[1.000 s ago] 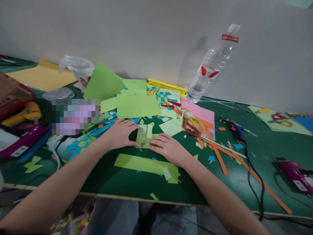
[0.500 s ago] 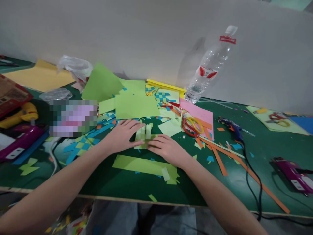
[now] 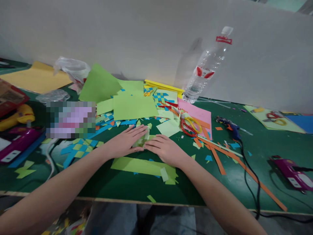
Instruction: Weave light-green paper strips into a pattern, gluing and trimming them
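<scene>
A small piece of folded-looking green paper (image 3: pixel 141 141) lies on the green table between my hands, partly hidden by them. My left hand (image 3: pixel 123 142) reaches over it from the left, fingers stretched out across its top and thumb along its near edge. From the right, my right hand (image 3: pixel 167 149) rests flat with extended fingers on the paper's right part. Just nearer to me is a long light-green paper strip (image 3: pixel 141 165), with a small pale paper piece (image 3: pixel 164 174) on its right end.
Green sheets (image 3: pixel 134 107) and woven blue-green paper lie behind my hands. Red and yellow scissors (image 3: pixel 189 125) sit on pink paper (image 3: pixel 204 114). A plastic bottle (image 3: pixel 205 70) leans against the wall. To the right are a glue gun (image 3: pixel 231 128), orange strips (image 3: pixel 217 160) and a purple device (image 3: pixel 292 173).
My left hand has moved slightly right and its fingers have lowered over the small green paper, covering more of it. My right hand stays nearly in place.
</scene>
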Demonstrator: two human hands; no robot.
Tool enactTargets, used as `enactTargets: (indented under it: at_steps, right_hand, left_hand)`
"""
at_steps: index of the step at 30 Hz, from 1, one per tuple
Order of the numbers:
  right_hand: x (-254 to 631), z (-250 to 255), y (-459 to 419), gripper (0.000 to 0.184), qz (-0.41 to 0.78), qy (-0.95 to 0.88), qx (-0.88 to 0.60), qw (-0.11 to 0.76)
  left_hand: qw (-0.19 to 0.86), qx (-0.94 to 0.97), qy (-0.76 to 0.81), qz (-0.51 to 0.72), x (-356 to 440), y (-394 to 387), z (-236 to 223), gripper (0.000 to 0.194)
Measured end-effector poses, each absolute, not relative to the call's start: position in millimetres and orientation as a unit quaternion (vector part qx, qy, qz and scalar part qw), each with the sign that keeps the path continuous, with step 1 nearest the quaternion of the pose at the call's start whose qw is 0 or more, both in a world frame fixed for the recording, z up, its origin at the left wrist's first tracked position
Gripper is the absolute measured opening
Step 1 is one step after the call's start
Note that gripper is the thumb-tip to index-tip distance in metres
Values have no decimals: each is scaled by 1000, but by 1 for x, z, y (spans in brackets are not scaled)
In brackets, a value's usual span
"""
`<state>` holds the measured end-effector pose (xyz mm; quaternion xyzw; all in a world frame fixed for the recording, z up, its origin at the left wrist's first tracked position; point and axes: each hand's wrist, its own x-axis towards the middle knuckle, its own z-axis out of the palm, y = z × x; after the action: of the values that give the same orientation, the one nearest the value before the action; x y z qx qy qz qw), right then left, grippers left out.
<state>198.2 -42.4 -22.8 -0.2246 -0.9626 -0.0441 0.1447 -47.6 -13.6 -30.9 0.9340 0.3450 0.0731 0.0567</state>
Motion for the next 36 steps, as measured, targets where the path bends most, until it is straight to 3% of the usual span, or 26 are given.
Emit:
enactTargets:
  at_steps: [12, 25, 31, 36]
  right_hand:
    - [204, -17, -44, 28, -30, -917, -336, 214]
    - [206, -20, -41, 32, 6, -917, -359, 173]
    - [205, -19, -41, 32, -2, -912, -365, 188]
    - [205, -19, -41, 30, -12, -913, -361, 192]
  left_hand:
    - [57, 940, 331, 58, -48, -13, -27, 71]
    - [73, 933, 348, 49, -57, -9, -21, 86]
    - [98, 927, 354, 80, -53, -7, -18, 55]
    - [102, 938, 320, 89, -45, -10, -19, 44]
